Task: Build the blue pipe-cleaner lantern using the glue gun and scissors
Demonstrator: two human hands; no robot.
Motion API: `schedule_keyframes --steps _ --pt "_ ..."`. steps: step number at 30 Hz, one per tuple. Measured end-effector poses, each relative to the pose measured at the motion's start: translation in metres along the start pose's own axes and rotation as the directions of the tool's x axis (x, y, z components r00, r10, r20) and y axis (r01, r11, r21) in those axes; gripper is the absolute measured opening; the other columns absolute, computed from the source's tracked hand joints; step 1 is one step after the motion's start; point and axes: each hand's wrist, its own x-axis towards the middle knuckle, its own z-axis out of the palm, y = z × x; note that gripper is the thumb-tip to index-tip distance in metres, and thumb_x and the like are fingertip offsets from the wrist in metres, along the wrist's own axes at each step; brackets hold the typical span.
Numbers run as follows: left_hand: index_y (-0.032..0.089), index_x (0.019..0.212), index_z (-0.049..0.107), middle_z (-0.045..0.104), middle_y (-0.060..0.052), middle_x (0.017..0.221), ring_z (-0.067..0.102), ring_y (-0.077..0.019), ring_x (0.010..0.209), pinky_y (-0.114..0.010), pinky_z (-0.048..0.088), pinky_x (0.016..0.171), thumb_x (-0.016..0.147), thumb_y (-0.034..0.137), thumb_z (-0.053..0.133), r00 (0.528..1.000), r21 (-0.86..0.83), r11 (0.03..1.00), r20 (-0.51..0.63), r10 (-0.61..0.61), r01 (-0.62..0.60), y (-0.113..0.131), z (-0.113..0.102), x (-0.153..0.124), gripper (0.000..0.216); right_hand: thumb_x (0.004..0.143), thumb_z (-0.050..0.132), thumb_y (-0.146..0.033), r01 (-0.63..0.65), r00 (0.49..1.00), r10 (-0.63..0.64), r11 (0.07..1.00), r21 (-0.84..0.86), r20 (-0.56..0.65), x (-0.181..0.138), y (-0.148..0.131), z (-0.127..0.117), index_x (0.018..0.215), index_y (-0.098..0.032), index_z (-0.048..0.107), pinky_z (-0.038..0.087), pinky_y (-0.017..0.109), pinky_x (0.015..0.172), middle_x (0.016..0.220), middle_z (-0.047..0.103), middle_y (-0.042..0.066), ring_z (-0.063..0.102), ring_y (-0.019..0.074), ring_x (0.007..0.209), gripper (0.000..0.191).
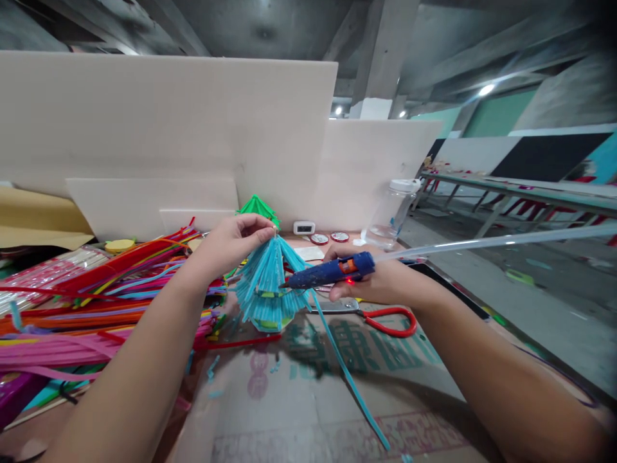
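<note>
Head camera: a blue glue gun (324, 272) partly hides the right hand (383, 281).

This looks like a craft workshop set up in a big, bare concrete hall — a thick grey column (388, 51), exposed beams (349, 29), a ceiling light (486, 89) and a rough grey floor (453, 257). White boards (159, 116) stand like partitions along the far edge of the tabletop (292, 240), and bundles of coloured pipe cleaners (67, 350) crowd its left side. A glue gun (313, 274), red-handled scissors (390, 321) and printed cardboard (270, 411) toward the near edge point to handwork. Beyond the right edge stands another long worktable (520, 191) — red seats (530, 212) show beneath it.
</note>
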Motion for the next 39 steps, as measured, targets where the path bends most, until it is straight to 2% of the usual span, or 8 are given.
schedule_keyframes --steps 5,10,14,18,24,31,39 --pt "0.018 0.094 0.067 0.065 -0.002 0.078 0.053 -0.0111 0.062 -0.022 0.041 0.057 0.080 0.053 0.059 1.000 0.018 1.000 -0.007 0.008 -0.008 -0.001 0.000 0.001 0.039 0.075 0.070 -0.049 -0.016 0.999 0.016 1.000 0.008 0.051 -0.001 -0.001 -0.002 0.095 -0.020 0.058 0.036 0.024 0.060 0.080 0.062 0.000 0.053 0.0142 0.071 0.038" --pt "0.018 0.093 0.066 0.065 -0.002 0.078 0.052 -0.0113 0.061 -0.021 0.040 0.055 0.080 0.052 0.059 1.000 0.002 1.000 -0.007 -0.002 0.002 0.000 0.000 0.000 0.037 0.079 0.066 -0.050 0.089 0.992 -0.081 0.993 -0.076 0.098 -0.002 -0.001 -0.006 0.092 -0.019 0.062 0.035 0.024 0.061 0.080 0.060 0.001 0.051 0.0143 0.071 0.034" --pt "0.017 0.093 0.066 0.064 -0.002 0.078 0.054 -0.0123 0.063 -0.021 0.041 0.055 0.080 0.052 0.060 1.000 -0.009 1.000 -0.006 -0.024 0.024 0.003 0.000 0.000 0.038 0.081 0.064 -0.049 0.128 0.989 -0.122 0.989 -0.073 0.088 -0.003 -0.003 -0.008 0.099 -0.019 0.063 0.037 0.025 0.063 0.085 0.062 0.002 0.052 0.0153 0.073 0.034" --pt "0.016 0.093 0.066 0.063 -0.002 0.076 0.054 -0.0122 0.064 -0.021 0.040 0.055 0.080 0.050 0.060 0.999 -0.020 0.999 0.005 -0.032 0.032 0.005 0.000 -0.001 0.037 0.080 0.065 -0.048 0.093 0.992 -0.085 0.993 -0.080 0.090 -0.004 -0.001 -0.009 0.097 -0.020 0.062 0.037 0.026 0.063 0.081 0.061 0.001 0.053 0.0151 0.070 0.033" --pt "0.016 0.093 0.066 0.062 -0.002 0.076 0.054 -0.0126 0.065 -0.022 0.040 0.056 0.080 0.050 0.060 0.999 -0.017 0.999 0.008 -0.038 0.038 0.007 0.000 -0.002 0.037 0.079 0.066 -0.046 0.048 0.997 -0.048 0.999 0.004 0.065 -0.004 0.002 -0.007 0.096 -0.021 0.057 0.037 0.025 0.060 0.084 0.060 0.001 0.054 0.0151 0.071 0.032" --pt "0.015 0.093 0.066 0.063 -0.003 0.076 0.055 -0.0137 0.067 -0.022 0.040 0.057 0.079 0.050 0.061 0.998 0.000 0.998 -0.002 -0.063 0.063 0.011 0.002 -0.002 0.038 0.078 0.067 -0.046 0.048 0.999 -0.048 0.998 -0.040 0.000 -0.005 0.001 -0.004 0.102 -0.020 0.054 0.041 0.027 0.070 0.097 0.060 0.004 0.054 0.0167 0.081 0.038" --pt "0.015 0.094 0.065 0.062 -0.002 0.075 0.053 -0.0122 0.066 -0.021 0.039 0.057 0.080 0.050 0.060 0.999 -0.007 0.999 0.001 -0.053 0.053 0.010 0.001 -0.001 0.037 0.078 0.067 -0.045 0.067 0.998 -0.067 0.998 -0.020 0.003 -0.004 0.000 -0.003 0.102 -0.020 0.052 0.039 0.024 0.065 0.095 0.057 0.003 0.052 0.0145 0.076 0.038"
